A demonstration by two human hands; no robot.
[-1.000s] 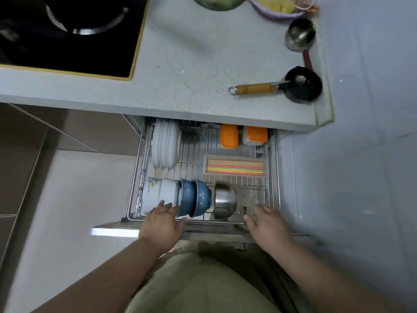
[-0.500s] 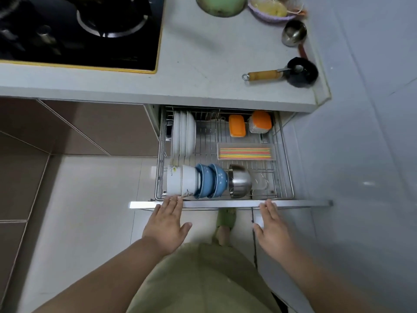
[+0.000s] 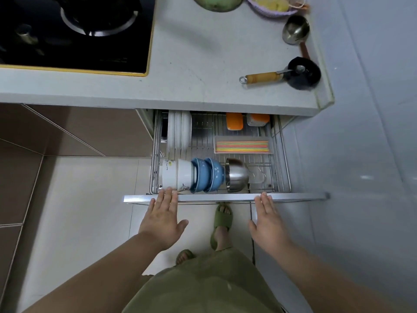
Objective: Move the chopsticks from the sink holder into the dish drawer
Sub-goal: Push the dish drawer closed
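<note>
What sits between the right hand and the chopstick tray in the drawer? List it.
In the head view: the drawer front rail, then bare wire rack lie between the right hand and the chopstick tray.

The dish drawer (image 3: pixel 225 197) has slid further in — both hands, earlier gripping its front, now press flat-fingered.

No legible text or labels
</note>
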